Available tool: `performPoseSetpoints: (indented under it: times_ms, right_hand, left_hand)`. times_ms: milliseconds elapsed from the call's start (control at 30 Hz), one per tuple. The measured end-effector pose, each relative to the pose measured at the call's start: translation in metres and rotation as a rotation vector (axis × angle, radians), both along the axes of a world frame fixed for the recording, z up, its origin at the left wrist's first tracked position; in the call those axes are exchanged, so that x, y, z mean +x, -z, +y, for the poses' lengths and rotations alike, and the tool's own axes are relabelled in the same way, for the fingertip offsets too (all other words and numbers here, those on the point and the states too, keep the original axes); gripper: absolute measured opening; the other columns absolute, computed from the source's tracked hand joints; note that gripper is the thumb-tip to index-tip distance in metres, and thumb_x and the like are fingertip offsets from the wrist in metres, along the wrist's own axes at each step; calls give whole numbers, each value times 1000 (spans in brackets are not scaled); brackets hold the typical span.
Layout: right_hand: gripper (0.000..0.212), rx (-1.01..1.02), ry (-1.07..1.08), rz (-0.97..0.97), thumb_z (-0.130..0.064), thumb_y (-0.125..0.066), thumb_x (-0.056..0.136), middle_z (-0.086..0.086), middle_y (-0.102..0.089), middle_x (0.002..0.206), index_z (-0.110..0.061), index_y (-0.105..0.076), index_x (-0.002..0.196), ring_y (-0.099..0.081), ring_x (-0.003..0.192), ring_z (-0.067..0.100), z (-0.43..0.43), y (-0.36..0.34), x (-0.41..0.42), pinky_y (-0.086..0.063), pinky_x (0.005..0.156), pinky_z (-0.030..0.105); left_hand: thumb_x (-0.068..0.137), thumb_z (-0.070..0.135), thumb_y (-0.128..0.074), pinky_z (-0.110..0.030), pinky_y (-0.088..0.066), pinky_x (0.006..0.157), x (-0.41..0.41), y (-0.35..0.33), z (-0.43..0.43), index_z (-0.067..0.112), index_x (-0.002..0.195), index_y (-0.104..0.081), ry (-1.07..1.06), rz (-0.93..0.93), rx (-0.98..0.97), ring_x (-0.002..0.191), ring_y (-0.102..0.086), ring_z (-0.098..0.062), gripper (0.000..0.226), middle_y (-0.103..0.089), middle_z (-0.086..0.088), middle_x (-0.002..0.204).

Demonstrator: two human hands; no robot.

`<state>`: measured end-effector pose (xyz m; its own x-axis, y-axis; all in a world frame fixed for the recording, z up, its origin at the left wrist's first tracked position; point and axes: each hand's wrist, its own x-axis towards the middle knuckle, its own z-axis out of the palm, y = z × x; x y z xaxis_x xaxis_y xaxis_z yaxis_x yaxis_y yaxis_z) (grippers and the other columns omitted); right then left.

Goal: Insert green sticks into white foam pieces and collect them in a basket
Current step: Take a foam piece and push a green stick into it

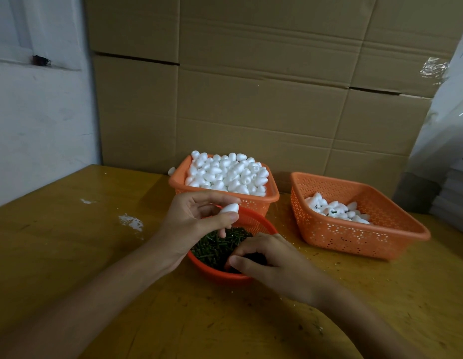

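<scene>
Pinching a foam piece (229, 208), left hand (196, 216) hovers over the bowl (253, 219) rim.

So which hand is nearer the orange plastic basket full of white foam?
Left. The left hand is in front of that basket; the right hand is farther, in the round red bowl.

Three baskets: back basket (253, 202), right basket (349, 237), round basket (217, 273). Two hands: left hand (196, 218), right hand (274, 260). Foam heap (225, 174) at back, beyond counting; fifteen-odd foam pile (336, 209) at right; one piece (229, 208) in left hand; one stray (171, 171). Sticks (214, 247): uncountable.
</scene>
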<state>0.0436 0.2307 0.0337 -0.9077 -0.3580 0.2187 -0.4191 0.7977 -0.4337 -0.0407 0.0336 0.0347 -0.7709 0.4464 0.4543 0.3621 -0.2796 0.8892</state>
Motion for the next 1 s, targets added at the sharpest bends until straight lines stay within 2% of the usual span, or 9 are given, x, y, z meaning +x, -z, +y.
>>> performPoseSetpoints:
  times_ms: [67,200,433,533,733,833,900,1000]
  right_hand:
    - [20,-78,51,8,-37,-63,104,-6,-75,90,-26,-79,100,-67,84,13,-1,3,-1,-50,80,43]
    - [7,-160,130,46,-34,-72,99,-17,-76,90,-30,-78,97,-70,88,4,-4,10,-2,-55,82,39]
    - [4,-247,166,87,-23,-74,98,-19,-78,86,-26,-73,95,-73,88,-1,-9,13,-2,-58,84,34]
    - [9,-263,191,130,-23,-74,98,-19,-78,82,-22,-67,93,-73,81,-2,-11,15,-1,-53,73,22]
    - [11,-270,218,166,-12,-69,96,-17,-78,80,-18,-61,94,-71,73,-3,-13,16,1,-41,63,14]
    - [14,-293,230,171,-10,-71,92,-15,-78,79,-19,-61,92,-73,76,1,-13,16,1,-55,68,31]
    - [16,-305,242,179,-13,-74,89,-10,-77,79,-21,-61,89,-74,77,6,-13,17,2,-58,71,42]
    - [18,-321,252,205,-18,-77,90,-7,-76,78,-25,-60,87,-73,74,10,-14,18,1,-57,67,45]
  left_hand:
    - [81,12,-86,-25,-57,68,0,-1,0,13,102,-81,8,-10,15,66,-68,-19,22,-75,-9,82]
    - [82,12,-83,-25,-59,69,0,-1,1,15,103,-81,24,-31,43,80,-75,-24,21,-77,-11,97]
    - [76,30,-86,-23,-58,78,-1,-1,1,24,104,-83,24,-42,61,86,-72,-13,29,-79,-4,100]
    - [80,21,-88,-21,-58,78,-1,-1,1,26,103,-83,14,-58,62,91,-73,-11,24,-80,-6,104]
    - [81,17,-83,-22,-59,77,1,-4,1,24,101,-84,30,-83,84,88,-75,-15,22,-80,-10,105]
    - [81,14,-83,-24,-60,78,1,-4,1,24,99,-83,31,-101,80,83,-74,-19,20,-79,-12,102]
    - [81,15,-80,-26,-60,78,1,-4,1,23,98,-82,31,-111,79,80,-73,-20,19,-79,-13,100]
    - [78,21,-84,-28,-61,78,1,-3,1,21,98,-81,39,-113,89,84,-73,-23,21,-78,-14,100]
